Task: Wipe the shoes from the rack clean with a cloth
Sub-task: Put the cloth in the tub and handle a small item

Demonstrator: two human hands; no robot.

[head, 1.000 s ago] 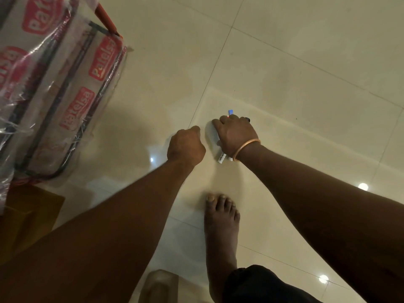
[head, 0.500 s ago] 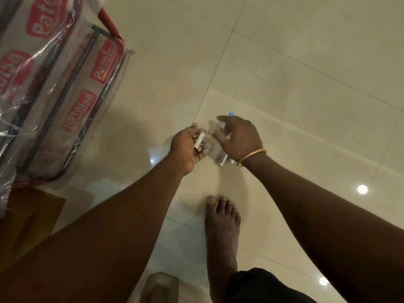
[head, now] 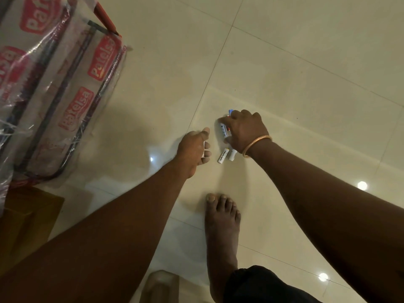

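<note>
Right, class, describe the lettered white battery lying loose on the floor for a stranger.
Start at the cream tiled floor. Beside the gold bangle on the right hand lie two white cylindrical batteries. The target battery, nearer the left hand, alone shows black lettering.

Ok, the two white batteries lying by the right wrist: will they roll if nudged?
Probably. The two white batteries are smooth cylinders on their sides on glossy tile floor, so a sideways nudge would likely roll them. They look rigid and small, so a pinch grip across the body should hold, though the casing may be slick.
</note>
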